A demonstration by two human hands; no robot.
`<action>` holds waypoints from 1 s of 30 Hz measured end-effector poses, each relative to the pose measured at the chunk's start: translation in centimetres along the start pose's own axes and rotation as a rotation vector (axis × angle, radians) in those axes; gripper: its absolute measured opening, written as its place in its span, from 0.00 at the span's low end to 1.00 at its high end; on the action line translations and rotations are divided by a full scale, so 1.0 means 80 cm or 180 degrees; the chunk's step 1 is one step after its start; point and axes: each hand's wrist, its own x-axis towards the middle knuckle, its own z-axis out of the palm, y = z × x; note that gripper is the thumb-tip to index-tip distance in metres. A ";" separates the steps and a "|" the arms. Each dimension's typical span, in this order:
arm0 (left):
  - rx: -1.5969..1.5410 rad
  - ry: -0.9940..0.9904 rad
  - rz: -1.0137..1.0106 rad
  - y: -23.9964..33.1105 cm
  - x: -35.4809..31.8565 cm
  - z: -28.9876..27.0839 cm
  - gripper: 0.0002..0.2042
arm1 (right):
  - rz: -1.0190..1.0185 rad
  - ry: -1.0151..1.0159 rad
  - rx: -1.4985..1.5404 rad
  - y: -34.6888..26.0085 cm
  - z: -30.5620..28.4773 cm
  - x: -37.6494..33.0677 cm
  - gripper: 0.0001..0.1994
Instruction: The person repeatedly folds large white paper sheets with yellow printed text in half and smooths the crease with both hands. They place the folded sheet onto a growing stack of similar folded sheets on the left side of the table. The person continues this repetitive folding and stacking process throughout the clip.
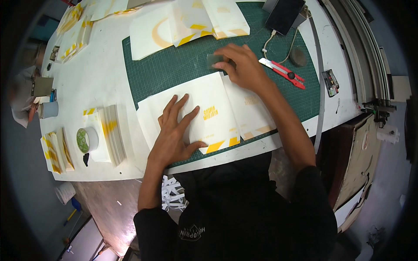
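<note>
Fingers (185,114) of left hand (176,135) splayed flat on sheet (217,108); right hand (241,65) pinching squeegee (214,61), long axis left-right.

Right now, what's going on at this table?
A person leans over a green cutting mat. Their left hand lies flat on a folded white sheet with yellow print, pinning it down. Their right hand presses a small grey block at the sheet's top edge. A red utility knife lies unused beside it.

White printed sheet (217,115) with yellow lettering and stripes lies on the green mat. Similar sheets (191,21) at the mat's far edge. Stacked copies (111,132) left. Dark phone screen (285,15) upper right.
</note>
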 end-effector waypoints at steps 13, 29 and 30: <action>0.0008 0.0032 -0.0017 -0.002 0.000 0.006 0.50 | -0.0734 -0.0513 -0.0349 -0.096 -0.041 -0.193 0.11; -0.0578 0.0139 0.0031 -0.019 -0.002 0.001 0.52 | 0.0298 -0.0005 -0.0675 -0.110 -0.083 -0.229 0.27; -0.0630 0.0122 -0.0002 -0.018 -0.003 -0.001 0.52 | 0.0070 -0.0237 -0.0533 -0.129 -0.071 -0.219 0.27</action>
